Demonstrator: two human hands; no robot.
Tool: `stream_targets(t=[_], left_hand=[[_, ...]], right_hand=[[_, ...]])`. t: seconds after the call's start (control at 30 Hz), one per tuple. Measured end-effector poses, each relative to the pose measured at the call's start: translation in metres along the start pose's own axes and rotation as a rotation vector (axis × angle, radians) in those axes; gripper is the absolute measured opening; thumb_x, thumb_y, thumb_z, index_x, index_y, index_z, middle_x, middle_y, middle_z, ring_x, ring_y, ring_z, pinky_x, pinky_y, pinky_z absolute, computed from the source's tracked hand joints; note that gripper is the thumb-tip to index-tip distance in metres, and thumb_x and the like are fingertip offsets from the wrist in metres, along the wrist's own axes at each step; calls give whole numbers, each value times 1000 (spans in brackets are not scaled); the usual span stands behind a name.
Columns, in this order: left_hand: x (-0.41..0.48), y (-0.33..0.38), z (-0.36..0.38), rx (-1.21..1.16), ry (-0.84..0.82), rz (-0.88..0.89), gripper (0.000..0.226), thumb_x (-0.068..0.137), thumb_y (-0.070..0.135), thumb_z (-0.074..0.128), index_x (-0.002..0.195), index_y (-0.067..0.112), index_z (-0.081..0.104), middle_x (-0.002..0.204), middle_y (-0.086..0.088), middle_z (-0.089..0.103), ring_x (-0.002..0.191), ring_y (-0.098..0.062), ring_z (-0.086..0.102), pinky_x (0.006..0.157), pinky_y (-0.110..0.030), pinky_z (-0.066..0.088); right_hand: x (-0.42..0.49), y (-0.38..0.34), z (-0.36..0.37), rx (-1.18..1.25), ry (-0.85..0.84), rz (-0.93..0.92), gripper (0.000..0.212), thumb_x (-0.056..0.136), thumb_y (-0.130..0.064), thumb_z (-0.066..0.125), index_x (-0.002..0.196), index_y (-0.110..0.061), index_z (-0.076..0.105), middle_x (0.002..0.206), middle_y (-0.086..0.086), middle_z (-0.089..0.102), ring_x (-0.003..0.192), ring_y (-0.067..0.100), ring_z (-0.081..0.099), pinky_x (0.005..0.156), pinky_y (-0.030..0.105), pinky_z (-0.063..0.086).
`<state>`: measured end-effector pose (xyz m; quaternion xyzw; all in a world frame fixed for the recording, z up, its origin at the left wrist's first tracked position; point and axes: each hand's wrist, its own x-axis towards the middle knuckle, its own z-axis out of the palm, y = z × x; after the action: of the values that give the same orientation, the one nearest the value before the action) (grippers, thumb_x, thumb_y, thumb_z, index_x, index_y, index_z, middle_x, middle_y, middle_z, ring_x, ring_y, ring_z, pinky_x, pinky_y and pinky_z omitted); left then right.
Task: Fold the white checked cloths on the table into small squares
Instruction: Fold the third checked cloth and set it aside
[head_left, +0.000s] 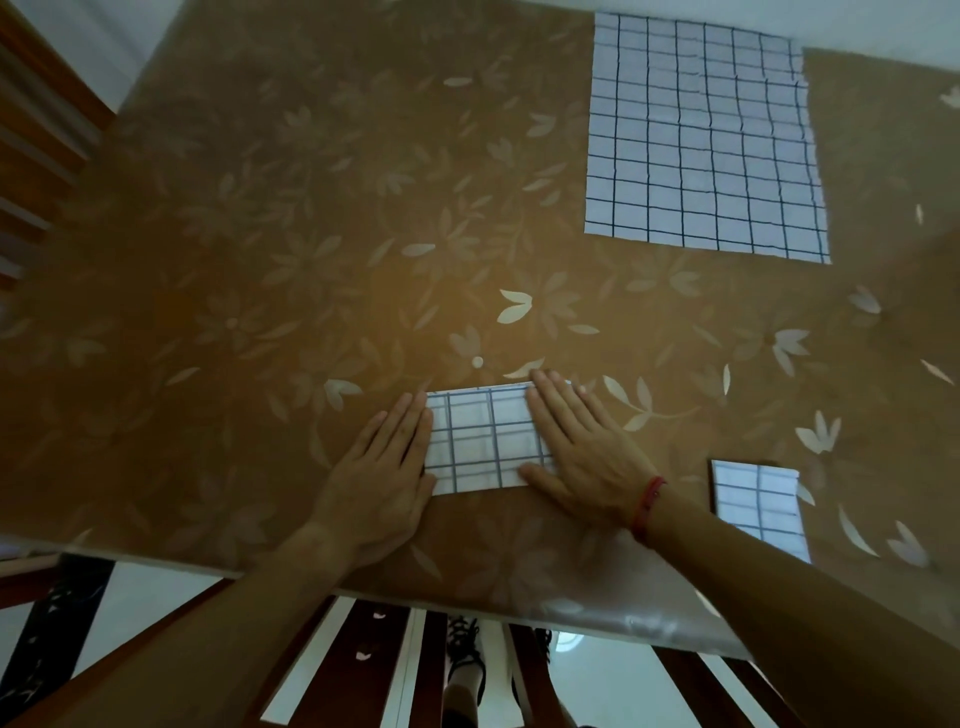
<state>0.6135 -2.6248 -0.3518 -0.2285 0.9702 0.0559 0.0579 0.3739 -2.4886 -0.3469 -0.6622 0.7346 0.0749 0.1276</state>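
A folded white checked cloth (483, 436) lies near the table's front edge as a small rectangle. My left hand (384, 473) rests flat on its left edge, fingers together and pointing away. My right hand (582, 447) lies flat over its right edge, with a red string on the wrist. A second, smaller folded checked cloth (758, 504) sits to the right, partly behind my right forearm. An unfolded checked cloth (701, 135) is spread flat at the far right of the table.
The table (260, 260) carries a brown floral cover under clear plastic. A wooden chair (31, 145) stands at the far left. Wooden slats (431, 670) and feet show below the table's front edge.
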Motion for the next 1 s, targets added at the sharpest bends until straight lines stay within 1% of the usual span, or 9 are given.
stream_targets(t=[0.13, 0.23, 0.3, 0.43, 0.5, 0.57, 0.67, 0.77, 1.0], left_hand=[[0, 1, 0, -3, -4, -3, 63, 99, 38, 24, 148, -2, 20, 158, -18, 12, 147, -28, 9, 116, -43, 14], [0, 2, -1, 2, -16, -10, 63, 98, 37, 25, 148, -2, 22, 157, -19, 15, 147, -28, 10, 116, -43, 14], [1, 2, -1, 7, -20, -13, 63, 98, 36, 25, 148, -2, 22, 157, -19, 16, 146, -28, 10, 115, -43, 14], [1, 3, -2, 8, -19, -21, 63, 97, 36, 28, 147, -2, 24, 156, -19, 18, 146, -29, 13, 114, -42, 13], [1, 4, -3, 9, -24, -23, 63, 97, 36, 27, 147, -2, 24, 156, -19, 18, 146, -28, 13, 114, -41, 13], [1, 4, -3, 12, -25, -26, 62, 97, 37, 26, 147, -1, 25, 156, -18, 19, 146, -28, 14, 114, -41, 13], [2, 5, -3, 13, -23, -35, 62, 97, 37, 25, 147, -1, 26, 156, -17, 20, 145, -27, 15, 113, -40, 12], [2, 5, -2, 4, -19, -39, 62, 98, 38, 24, 147, 0, 24, 156, -17, 18, 146, -27, 13, 113, -40, 12], [2, 5, -1, -6, -11, -43, 62, 98, 37, 26, 147, 0, 24, 156, -17, 17, 146, -27, 14, 113, -40, 12]], right_hand=[[-8, 13, -3, -13, -53, 11, 84, 96, -65, 11, 153, -5, 2, 162, 13, 3, 150, 25, 0, 122, 44, 5], [-8, 9, -8, 17, -69, 26, 83, 96, -64, 10, 153, -4, 7, 161, 15, 7, 150, 27, 5, 122, 47, 12], [-7, 7, -13, 41, -66, 36, 84, 95, -64, 17, 153, -3, 12, 161, 15, 11, 149, 28, 9, 121, 47, 13], [-3, 5, -31, 110, -29, 32, 87, 91, -62, 41, 153, -7, 14, 161, 11, 15, 148, 27, 14, 119, 40, 5], [1, 6, -40, 130, -13, 37, 93, 85, -63, 53, 153, -12, 15, 157, 8, 21, 141, 26, 25, 117, 39, 17], [7, 8, -45, 140, 3, 46, 96, 78, -64, 62, 152, -19, 20, 150, 4, 29, 129, 23, 36, 109, 37, 30], [16, 12, -49, 124, 6, 49, 89, 72, -63, 66, 145, -28, 29, 136, 0, 40, 117, 21, 42, 99, 35, 35], [25, 13, -52, 124, -12, 67, 81, 70, -60, 67, 139, -29, 37, 129, -2, 46, 113, 20, 43, 97, 35, 35], [42, 12, -57, 194, -159, 119, 80, 68, -57, 73, 137, -33, 40, 134, 0, 51, 123, 22, 42, 103, 38, 31]])
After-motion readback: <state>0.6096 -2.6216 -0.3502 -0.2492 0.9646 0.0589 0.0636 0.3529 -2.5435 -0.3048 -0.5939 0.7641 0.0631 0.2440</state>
